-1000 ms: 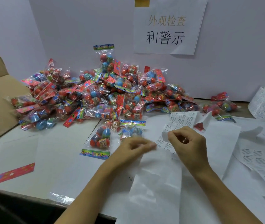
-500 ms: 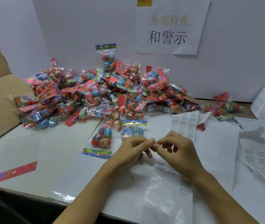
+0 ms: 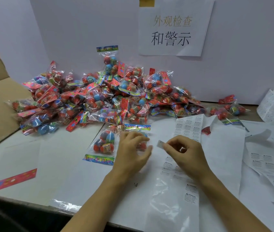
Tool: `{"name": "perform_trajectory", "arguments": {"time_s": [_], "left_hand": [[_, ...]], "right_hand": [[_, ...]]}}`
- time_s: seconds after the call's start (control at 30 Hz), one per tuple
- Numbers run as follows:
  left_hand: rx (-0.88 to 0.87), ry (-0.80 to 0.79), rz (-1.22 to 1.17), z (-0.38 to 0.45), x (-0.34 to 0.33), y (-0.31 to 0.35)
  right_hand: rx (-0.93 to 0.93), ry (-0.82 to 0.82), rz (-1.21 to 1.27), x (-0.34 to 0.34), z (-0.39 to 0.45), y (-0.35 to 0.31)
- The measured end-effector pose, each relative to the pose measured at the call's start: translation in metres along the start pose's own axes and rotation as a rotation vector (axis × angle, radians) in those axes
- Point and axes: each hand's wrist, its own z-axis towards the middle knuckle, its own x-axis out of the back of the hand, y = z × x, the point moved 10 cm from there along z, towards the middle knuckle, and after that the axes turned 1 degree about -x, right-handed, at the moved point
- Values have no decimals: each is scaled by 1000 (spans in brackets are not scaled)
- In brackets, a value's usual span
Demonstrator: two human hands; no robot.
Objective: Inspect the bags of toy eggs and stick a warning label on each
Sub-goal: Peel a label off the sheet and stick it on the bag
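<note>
Hands are now parting – 0.5 s ago fingertips were meeting at centre. Right hand (image 3: 185, 153) is pinching a peeled label (image 3: 160, 144), centre-right. Left hand (image 3: 133, 151) is spreading, fingers relaxed, over a bag (image 3: 142, 145) at centre – mostly hidden, contact blurred. Another bag (image 3: 105, 143) is lying just left. Pile (image 3: 99, 97) is filling upper left; label sheet (image 3: 189, 127) is partly behind the right hand.

My right hand (image 3: 185, 154) pinching a peeled warning label (image 3: 160, 144), my left hand (image 3: 133, 150) over a bag of toy eggs (image 3: 141, 144), heaped bags (image 3: 99, 97) on the worktop (image 3: 24, 158) behind
</note>
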Motion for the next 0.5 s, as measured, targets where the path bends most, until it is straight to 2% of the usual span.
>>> {"name": "perform_trajectory", "arguments": {"time_s": [0.07, 0.17, 0.3, 0.4, 0.5], "left_hand": [[15, 32, 202, 0, 5, -5], [138, -148, 299, -5, -8, -24], [150, -126, 60, -5, -6, -18], [20, -94, -108, -5, -5, 1], [-102, -174, -195, -8, -16, 15]], "right_hand": [[-34, 71, 29, 9, 1, 4], [-109, 102, 47, 12, 2, 11], [-216, 49, 15, 4, 2, 23], [-302, -5, 90, -3, 0, 31], [-359, -21, 268, -8, 0, 40]]}}
